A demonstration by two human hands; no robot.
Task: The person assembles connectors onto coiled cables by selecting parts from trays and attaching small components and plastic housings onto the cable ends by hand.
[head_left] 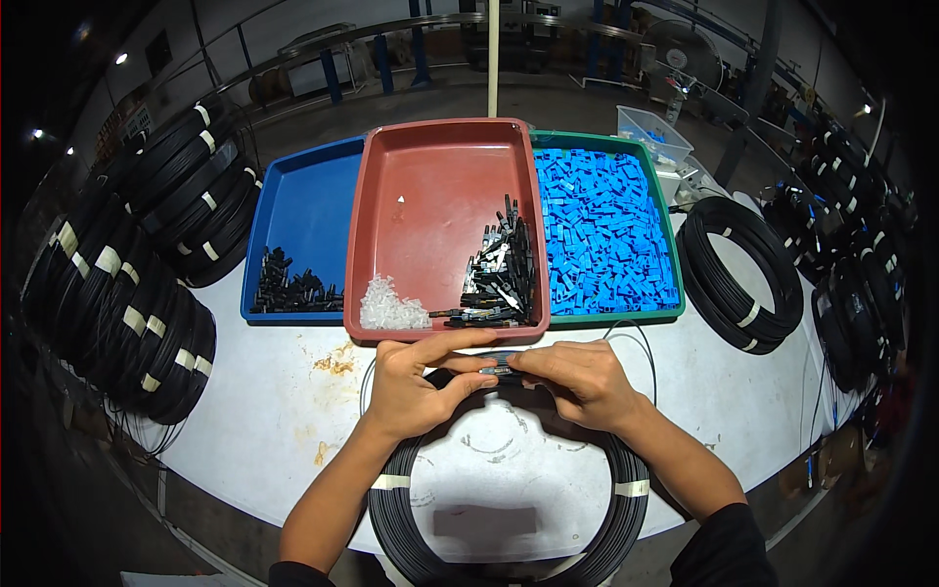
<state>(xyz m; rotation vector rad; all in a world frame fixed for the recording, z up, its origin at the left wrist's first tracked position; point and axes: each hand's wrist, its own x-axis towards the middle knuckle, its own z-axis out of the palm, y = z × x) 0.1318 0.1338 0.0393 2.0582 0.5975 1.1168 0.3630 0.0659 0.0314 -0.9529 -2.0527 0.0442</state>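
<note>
A coil of black cable [389, 523], bound with pale tape, lies on the table in front of me. Above its far side, my left hand [413, 389] pinches a small cable connector [501, 371] between thumb and fingers, its index finger stretched out above. My right hand [584, 382] is closed at the connector's other end, thumb and fingertips pressed together there. The fingers cover much of the connector, so its exact shape is hidden. Just beyond the hands stands a red tray [430, 186] with black connector parts [501, 269] and small clear caps [389, 305].
A blue tray [303, 210] with black pieces stands left of the red one, a green tray [675, 264] of blue clips right. Cable coils are stacked at the left [122, 303]; more coils [743, 274] lie at the right. Clear plastic bins [653, 137] stand behind.
</note>
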